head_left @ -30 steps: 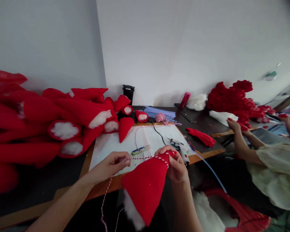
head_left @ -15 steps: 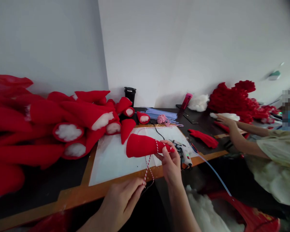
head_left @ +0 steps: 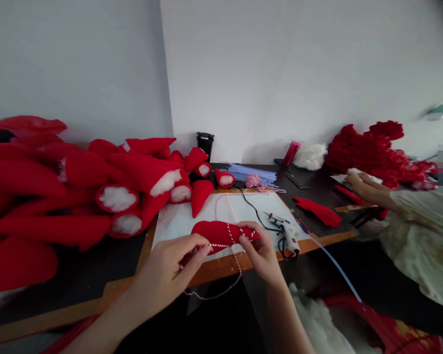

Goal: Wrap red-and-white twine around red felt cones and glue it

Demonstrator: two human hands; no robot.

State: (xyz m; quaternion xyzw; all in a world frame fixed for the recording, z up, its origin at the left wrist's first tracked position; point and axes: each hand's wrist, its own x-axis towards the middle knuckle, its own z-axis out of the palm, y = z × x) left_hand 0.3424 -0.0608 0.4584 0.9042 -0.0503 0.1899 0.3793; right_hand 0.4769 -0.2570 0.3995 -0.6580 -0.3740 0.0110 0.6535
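My right hand (head_left: 259, 251) is closed on the narrow end of a red felt cone (head_left: 210, 230), which lies sideways above the front edge of the table. Red-and-white twisted cord (head_left: 229, 233) wraps around the cone near its tip. Between the thumb and fingertips of my left hand (head_left: 180, 263), the cord is pinched and pulled out to the left across the cone. A loose loop of cord hangs below both hands. Part of the cone's wide end is hidden behind my left fingers.
Stuffed red cones (head_left: 77, 196) pile up on the left. A cord ball (head_left: 253, 182) lies by clear glue sticks (head_left: 249, 173) at the back. On the white sheet (head_left: 221, 209) rests a glue gun (head_left: 290, 238). At right, a co-worker's hands (head_left: 358, 183) handle white stuffing.
My left hand has moved up and left, drawing the cord from below the cone to across it. The cone has shifted slightly lower and tilted; the view has turned a little left.
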